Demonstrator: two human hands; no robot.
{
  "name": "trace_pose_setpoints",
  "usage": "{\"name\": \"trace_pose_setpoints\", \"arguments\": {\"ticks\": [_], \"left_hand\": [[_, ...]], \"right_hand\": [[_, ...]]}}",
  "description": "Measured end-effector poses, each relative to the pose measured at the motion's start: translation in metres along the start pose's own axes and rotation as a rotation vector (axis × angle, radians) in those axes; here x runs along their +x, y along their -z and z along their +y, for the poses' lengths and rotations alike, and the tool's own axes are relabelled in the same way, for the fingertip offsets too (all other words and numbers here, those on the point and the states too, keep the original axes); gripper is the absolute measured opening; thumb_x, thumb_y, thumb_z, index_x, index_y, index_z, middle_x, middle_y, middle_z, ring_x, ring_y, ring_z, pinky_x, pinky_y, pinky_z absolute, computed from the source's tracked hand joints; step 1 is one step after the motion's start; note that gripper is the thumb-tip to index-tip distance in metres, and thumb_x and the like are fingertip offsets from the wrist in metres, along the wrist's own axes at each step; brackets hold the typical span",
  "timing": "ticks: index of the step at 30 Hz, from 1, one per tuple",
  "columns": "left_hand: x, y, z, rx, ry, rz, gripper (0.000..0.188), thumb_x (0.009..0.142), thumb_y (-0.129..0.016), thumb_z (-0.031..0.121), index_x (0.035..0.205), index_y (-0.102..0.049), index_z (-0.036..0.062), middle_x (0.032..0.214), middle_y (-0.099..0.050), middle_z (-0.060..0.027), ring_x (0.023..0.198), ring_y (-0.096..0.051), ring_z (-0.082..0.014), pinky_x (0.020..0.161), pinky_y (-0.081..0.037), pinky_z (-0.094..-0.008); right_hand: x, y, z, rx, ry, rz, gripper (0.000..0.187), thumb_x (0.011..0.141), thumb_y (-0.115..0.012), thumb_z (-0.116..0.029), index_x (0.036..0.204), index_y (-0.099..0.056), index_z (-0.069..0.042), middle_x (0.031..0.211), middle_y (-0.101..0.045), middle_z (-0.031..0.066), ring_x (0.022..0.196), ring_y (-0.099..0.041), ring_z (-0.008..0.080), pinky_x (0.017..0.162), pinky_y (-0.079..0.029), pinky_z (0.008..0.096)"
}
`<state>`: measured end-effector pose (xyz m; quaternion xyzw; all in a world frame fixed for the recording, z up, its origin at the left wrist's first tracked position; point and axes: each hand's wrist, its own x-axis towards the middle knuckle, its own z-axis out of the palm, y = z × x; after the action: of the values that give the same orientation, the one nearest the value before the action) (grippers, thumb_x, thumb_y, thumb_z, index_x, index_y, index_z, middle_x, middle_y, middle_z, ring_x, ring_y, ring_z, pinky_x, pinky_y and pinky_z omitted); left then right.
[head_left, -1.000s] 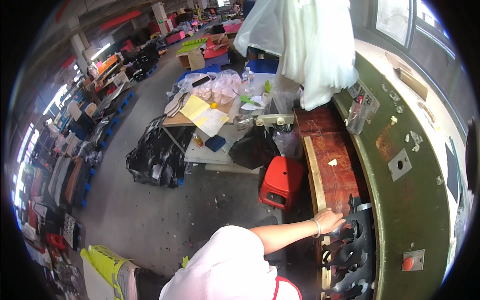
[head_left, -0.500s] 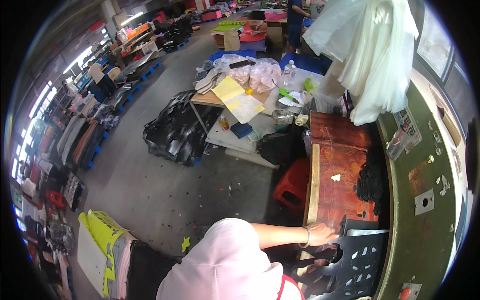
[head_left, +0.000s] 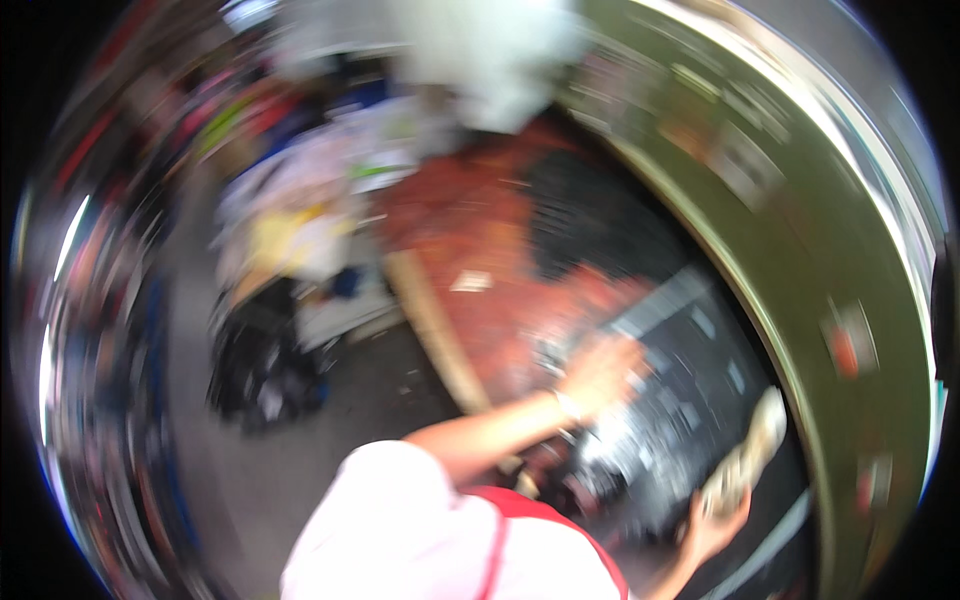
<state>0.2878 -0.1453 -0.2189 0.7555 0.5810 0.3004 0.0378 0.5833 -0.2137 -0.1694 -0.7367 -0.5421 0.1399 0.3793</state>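
Motion blur softens the whole picture. My left hand [head_left: 603, 377] is over the upper edge of a shiny black sheet [head_left: 655, 450], which has rows of small cut-outs; its fingers are too smeared to read. At the lower right my right hand [head_left: 718, 525] is closed around the near end of a long, pale, lumpy object [head_left: 745, 460], whose exact kind I cannot make out. That object points away from me, above the sheet's right side. A grey strip [head_left: 665, 303] lies along the sheet's far edge.
The red-brown worktop [head_left: 455, 205] carries a black pile [head_left: 590, 215] and a small pale scrap [head_left: 471, 281]. A wooden edge [head_left: 430, 325] bounds it on the left. A green machine wall [head_left: 690, 170] curves along the right. Hanging white plastic [head_left: 490, 55] is at the top.
My view has swung toward the right and the machine. My right hand has come into sight with the pale object. My left hand now lies farther over the black sheet.
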Motion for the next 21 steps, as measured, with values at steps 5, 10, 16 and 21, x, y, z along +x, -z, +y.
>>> {"name": "trace_pose_setpoints", "arguments": {"ticks": [5, 10, 16, 21], "left_hand": [[-0.012, 0.035, -0.009, 0.174, -0.033, -0.227, 0.045, 0.086, -0.057, 0.017, 0.129, -0.053, 0.0071, 0.137, -0.046, -0.0153, 0.128, -0.042, -0.0339, 0.108, -0.029, -0.0524], [-0.012, 0.024, -0.005, 0.203, -0.056, -0.295, 0.049, 0.090, -0.055, 0.016, 0.137, -0.044, 0.0090, 0.145, -0.036, -0.0161, 0.135, -0.033, -0.0354, 0.112, -0.023, -0.0527], [-0.013, 0.015, -0.003, 0.171, -0.097, -0.259, 0.047, 0.091, -0.053, 0.013, 0.137, -0.044, 0.0079, 0.145, -0.037, -0.0153, 0.134, -0.034, -0.0360, 0.111, -0.024, -0.0518], [-0.001, 0.027, 0.001, 0.122, -0.098, -0.326, 0.043, 0.092, -0.051, 0.010, 0.134, -0.046, 0.0040, 0.141, -0.039, -0.0196, 0.131, -0.037, -0.0376, 0.110, -0.026, -0.0490]], "right_hand": [[-0.023, 0.063, 0.021, 1.067, -0.366, -0.054, 0.070, 0.070, -0.077, -0.002, 0.130, -0.041, -0.006, 0.099, -0.063, 0.0106, 0.086, -0.058, 0.0148, 0.079, -0.046, 0.0268], [-0.042, 0.100, 0.028, 0.611, -0.209, 0.266, 0.063, 0.064, -0.077, 0.001, 0.116, -0.042, -0.004, 0.113, -0.054, 0.0115, 0.107, -0.052, 0.0189, 0.095, -0.042, 0.0320], [-0.056, 0.102, 0.037, 0.577, -0.222, 0.298, 0.065, 0.061, -0.077, 0.006, 0.113, -0.042, -0.007, 0.107, -0.057, 0.0092, 0.097, -0.058, 0.0178, 0.087, -0.047, 0.0295], [-0.039, 0.046, 0.045, -0.113, -0.268, 0.283, 0.069, 0.054, -0.082, -0.012, 0.113, -0.047, -0.010, 0.125, -0.039, 0.0258, 0.120, -0.038, 0.0398, 0.101, -0.036, 0.0474]]}}
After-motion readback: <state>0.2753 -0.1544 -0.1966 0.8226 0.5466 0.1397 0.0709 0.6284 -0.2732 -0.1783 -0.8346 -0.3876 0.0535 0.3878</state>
